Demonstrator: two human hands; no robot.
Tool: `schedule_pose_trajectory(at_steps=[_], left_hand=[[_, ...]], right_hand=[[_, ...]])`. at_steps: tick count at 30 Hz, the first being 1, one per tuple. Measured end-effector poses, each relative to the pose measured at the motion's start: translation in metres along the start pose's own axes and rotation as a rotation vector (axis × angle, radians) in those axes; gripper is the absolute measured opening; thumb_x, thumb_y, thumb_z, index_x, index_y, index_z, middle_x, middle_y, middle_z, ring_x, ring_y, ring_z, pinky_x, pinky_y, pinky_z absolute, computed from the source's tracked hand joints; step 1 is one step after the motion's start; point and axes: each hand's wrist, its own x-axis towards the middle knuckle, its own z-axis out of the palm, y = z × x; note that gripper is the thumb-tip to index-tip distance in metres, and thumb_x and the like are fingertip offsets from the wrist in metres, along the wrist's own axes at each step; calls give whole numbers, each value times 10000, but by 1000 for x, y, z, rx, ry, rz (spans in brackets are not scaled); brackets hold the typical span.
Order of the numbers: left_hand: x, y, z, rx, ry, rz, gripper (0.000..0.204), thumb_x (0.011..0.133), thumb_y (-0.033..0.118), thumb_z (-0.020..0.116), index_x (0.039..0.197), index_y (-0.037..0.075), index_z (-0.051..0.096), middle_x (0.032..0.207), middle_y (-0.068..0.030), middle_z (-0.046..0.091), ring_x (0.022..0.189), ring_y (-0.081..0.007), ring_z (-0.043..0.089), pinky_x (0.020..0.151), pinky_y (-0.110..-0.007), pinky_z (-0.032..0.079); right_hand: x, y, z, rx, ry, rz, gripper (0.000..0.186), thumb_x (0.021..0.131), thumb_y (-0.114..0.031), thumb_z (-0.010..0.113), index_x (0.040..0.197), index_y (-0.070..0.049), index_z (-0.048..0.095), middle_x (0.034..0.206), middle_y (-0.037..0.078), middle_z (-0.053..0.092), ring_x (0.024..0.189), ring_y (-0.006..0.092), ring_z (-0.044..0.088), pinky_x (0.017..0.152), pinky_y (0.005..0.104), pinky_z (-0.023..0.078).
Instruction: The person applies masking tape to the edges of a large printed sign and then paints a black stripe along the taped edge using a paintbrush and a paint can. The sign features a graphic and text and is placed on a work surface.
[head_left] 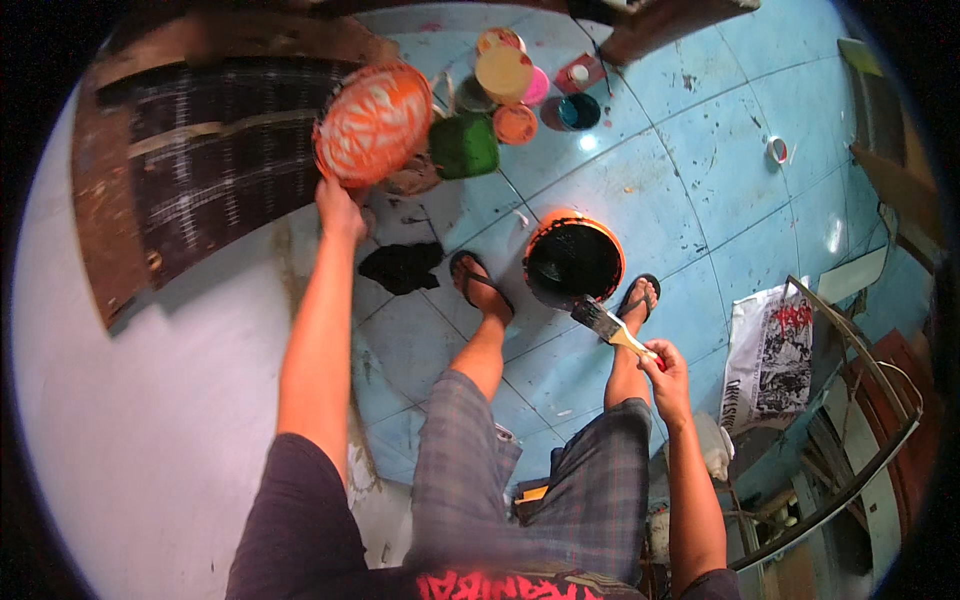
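Note:
My left hand [341,212] grips the near edge of a round orange lid [372,125] smeared with whitish streaks, held up at the far left. In my right hand [668,378] is a paintbrush [605,325], its bristles coated black and its pale handle ending in red. The bristle end is at the near right rim of an orange bucket [617,240]; whether it touches cannot be told. Black paint [570,262] shows inside the bucket, which stands on the floor between my sandalled feet.
Beyond the lid are a green container [464,147], several paint tubs [504,74] and a dark teal cup [579,112]. A black cloth [402,267] lies by my left foot. At right are a printed white sheet [768,360] and a curved metal frame [840,495]. Blue tiles [690,150] cover the floor.

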Motion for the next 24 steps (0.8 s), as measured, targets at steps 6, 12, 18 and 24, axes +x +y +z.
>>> schedule_pose_trajectory(at_steps=[6, 12, 18, 24], left_hand=[[-179, 86, -69, 200, -198, 236, 303, 979, 183, 423, 1222, 10, 473, 1168, -76, 548, 1044, -167, 536, 909, -311, 435], [-388, 171, -12, 210, -569, 177, 330, 975, 132, 403, 1261, -31, 397, 1201, -100, 511, 1137, -189, 494, 963, -326, 415], [-592, 185, 45, 133, -992, 51, 379, 979, 145, 393, 1330, 27, 310, 1216, -111, 494, 1008, -176, 582, 779, -300, 541], [-769, 129, 103, 223, -1213, 14, 384, 984, 155, 396, 1346, 67, 307, 1231, -87, 503, 985, -151, 591, 753, -316, 562]], right_hand=[[-123, -93, 11, 158, -47, -176, 200, 866, -15, 614, 1059, -18, 559, 967, 25, 578, 851, 92, 557, 764, 241, 467], [-298, -186, -7, 241, 231, -471, 185, 851, -33, 643, 1031, -29, 601, 912, 16, 603, 830, 94, 575, 743, 238, 484], [-457, -153, -93, 464, 475, -594, 200, 845, -5, 648, 1037, 0, 591, 951, 58, 624, 824, 109, 607, 747, 250, 500], [-568, -78, -219, 844, 612, -825, 193, 838, 7, 656, 1021, -9, 598, 902, 57, 637, 812, 122, 620, 768, 246, 509]])
